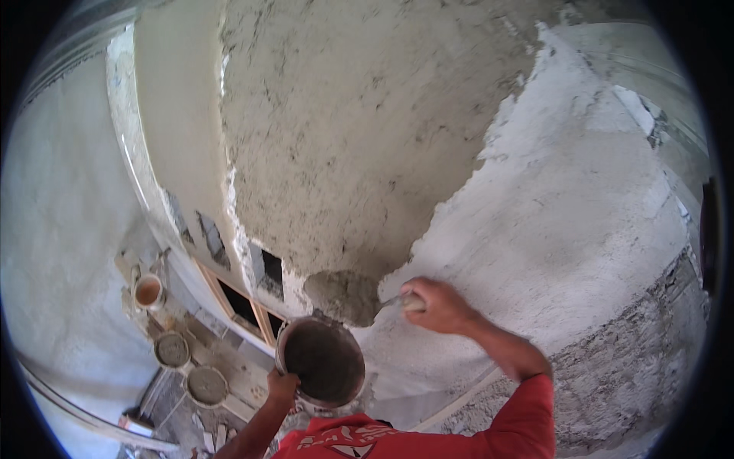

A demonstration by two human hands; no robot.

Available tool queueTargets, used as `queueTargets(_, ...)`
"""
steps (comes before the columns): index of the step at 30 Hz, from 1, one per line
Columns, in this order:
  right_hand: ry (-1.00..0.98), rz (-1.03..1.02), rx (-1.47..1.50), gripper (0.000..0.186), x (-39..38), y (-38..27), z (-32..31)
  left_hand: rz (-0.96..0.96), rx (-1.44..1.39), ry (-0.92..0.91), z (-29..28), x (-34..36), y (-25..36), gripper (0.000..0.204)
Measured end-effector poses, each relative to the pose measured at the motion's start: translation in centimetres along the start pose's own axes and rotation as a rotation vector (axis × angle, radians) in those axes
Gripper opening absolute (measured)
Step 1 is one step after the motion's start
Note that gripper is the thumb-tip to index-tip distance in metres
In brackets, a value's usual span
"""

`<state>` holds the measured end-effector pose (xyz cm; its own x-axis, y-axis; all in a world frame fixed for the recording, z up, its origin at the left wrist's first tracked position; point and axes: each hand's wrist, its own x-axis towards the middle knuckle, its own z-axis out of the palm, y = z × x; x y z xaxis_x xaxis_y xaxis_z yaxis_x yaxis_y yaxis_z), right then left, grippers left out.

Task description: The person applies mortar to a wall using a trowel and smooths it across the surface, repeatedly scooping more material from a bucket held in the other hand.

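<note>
My right hand (442, 304) is closed around the wooden handle of a trowel (414, 302). Its blade is hidden by a thick lump of wet grey mortar (344, 297), seen against the lower edge of the plastered wall. Whether the lump touches the wall I cannot tell. Just below it, a round bucket (359, 361) is tilted with its dark inside showing. My left hand (284, 385) grips this bucket at its left rim. Fresh rough plaster (359, 138) covers the middle of the wall, and its ragged edge meets a whitish rough surface (558, 206) on the right.
At lower left, planks (233, 375) carry a pail with orange-brown contents (149, 292) and two mortar-filled buckets (172, 349). A wooden frame (229, 300) and a dark square opening (272, 273) sit in the wall left of the mortar. Bare rough masonry (627, 367) shows at lower right.
</note>
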<state>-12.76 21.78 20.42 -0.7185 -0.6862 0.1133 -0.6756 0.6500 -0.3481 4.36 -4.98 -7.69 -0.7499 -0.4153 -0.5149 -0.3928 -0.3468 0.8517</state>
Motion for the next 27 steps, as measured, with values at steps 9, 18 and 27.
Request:
queueTargets(9,0.197,-0.384,-0.075,0.04,0.3,-9.7,-23.7,-0.076,0.015,0.078,-2.1,0.8,-2.8,0.044)
queueTargets(18,0.507,0.031,0.205,0.053,3.0,-5.6,-33.1,-0.17,-0.019,0.175,-4.1,0.7,-6.1,0.048)
queueTargets(27,0.919,-0.1,-0.376,0.045,2.2,-3.8,-34.1,-0.086,-0.022,0.19,-6.6,5.1,-12.6,0.053)
